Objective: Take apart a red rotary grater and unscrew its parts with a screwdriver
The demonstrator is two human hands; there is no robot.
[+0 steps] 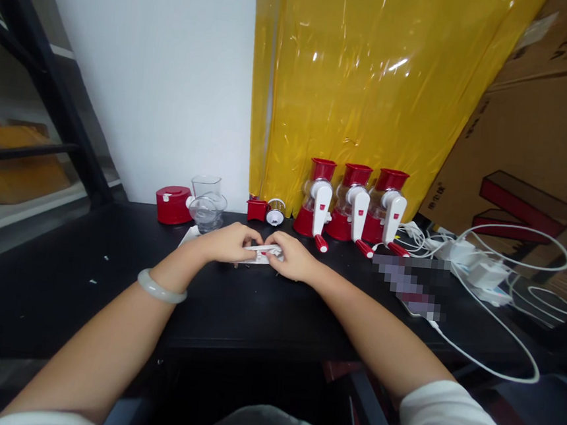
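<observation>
My left hand [231,242] and my right hand [290,257] meet over the black table, both closed on a white plastic part [261,258]. Fingers cover much of this part, so its exact kind is unclear; a small red spot shows near my right fingertips. Beyond my left hand stand a clear hopper body [208,207] and a red base [173,205]. Straight behind the hands are a red feed piece [256,209] and a grater drum [276,212] with a white end.
Several red-and-white rotary graters [355,205] with crank handles line the back right. Right of my hands lie a phone [409,286] on a white cable [488,369] and chargers [486,275]. A large cardboard box [522,147] leans behind them; a shelf frame [51,80] stands left.
</observation>
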